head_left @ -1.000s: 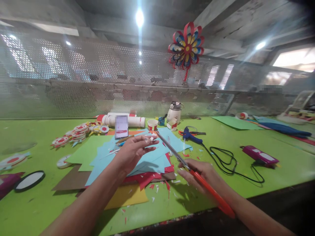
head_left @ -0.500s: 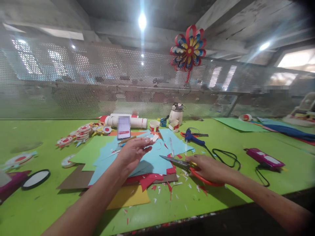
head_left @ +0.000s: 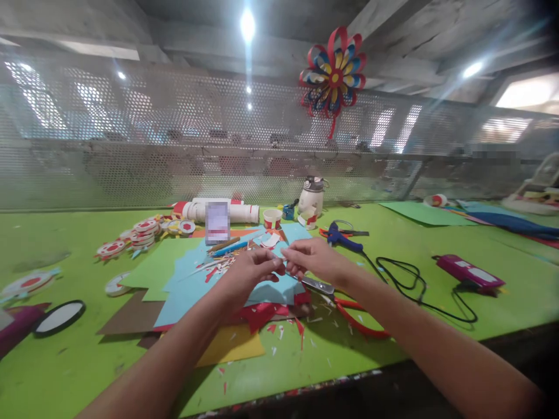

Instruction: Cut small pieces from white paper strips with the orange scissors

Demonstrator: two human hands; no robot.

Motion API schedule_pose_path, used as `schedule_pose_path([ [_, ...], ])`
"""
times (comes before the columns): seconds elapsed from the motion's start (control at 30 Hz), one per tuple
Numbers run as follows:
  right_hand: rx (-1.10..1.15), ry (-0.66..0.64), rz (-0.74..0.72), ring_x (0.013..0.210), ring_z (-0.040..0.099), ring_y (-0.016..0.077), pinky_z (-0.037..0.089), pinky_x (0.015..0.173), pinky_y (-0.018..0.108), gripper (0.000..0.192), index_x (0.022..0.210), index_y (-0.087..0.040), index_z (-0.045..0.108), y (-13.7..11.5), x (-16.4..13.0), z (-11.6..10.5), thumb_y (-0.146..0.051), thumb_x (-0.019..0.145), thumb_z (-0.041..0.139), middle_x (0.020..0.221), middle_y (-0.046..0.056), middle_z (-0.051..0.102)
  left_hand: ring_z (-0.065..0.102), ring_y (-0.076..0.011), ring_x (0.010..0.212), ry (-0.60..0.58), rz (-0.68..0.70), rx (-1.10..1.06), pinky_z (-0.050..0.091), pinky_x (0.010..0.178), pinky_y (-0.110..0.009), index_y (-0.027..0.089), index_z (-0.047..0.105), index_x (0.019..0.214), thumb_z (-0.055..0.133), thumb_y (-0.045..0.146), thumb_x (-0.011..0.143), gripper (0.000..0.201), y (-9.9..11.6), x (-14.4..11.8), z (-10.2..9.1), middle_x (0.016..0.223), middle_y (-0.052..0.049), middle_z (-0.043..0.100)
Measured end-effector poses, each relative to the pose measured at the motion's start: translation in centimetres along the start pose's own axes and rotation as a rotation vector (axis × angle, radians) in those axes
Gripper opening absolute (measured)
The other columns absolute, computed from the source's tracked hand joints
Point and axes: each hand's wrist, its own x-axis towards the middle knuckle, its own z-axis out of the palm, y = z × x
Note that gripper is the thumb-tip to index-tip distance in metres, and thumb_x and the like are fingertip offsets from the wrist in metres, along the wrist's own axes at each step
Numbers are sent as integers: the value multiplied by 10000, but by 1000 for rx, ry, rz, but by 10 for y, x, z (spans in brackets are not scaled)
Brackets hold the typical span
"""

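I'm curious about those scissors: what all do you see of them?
The scissors have red-orange handle loops and grey, metallic-looking blades. They lie with the handles over the green table, blades pointing forward and left across the blue paper. The right hand is above them, not gripping them; its forearm hides part of the handles.

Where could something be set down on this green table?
Bare patches: at right, between the green sheet, blue glue gun and purple box; at far left, in front of the black-rimmed disc. Crowded: around the left hand and right hand, with blue paper, scraps and scissors.
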Motion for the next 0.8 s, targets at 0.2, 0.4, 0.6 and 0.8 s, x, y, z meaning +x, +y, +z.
schedule_pose_path([
  [0.2,147,-88,-6,481,536,87,455,500,228,219,664,-142,606,13,8,-1,-300,815,589,559,-16,595,564,-155,644,17,26,181,440,629,-298,138,633,631,660,330,716,211,-1,2,1,657,-50,638],
  [0.4,175,-11,-26,485,511,97,443,493,237,319,674,-146,585,23,8,4,-437,805,587,544,-21,568,582,-166,652,32,4,175,449,611,-298,144,616,677,649,332,710,193,-2,3,3,652,-44,624],
  [0.6,123,-1,-43,475,505,110,441,486,249,332,661,-161,563,35,7,11,-455,815,548,537,-27,547,556,-149,570,25,1,264,441,586,-295,168,567,639,584,320,727,177,-13,8,3,588,-24,611],
  [0.8,-93,-7,-132,787,585,182,452,717,315,166,893,-155,669,32,1,5,-277,814,589,873,62,667,548,-155,560,1,-30,460,421,577,-286,185,552,598,572,305,712,167,-18,7,-1,579,-16,625],
])
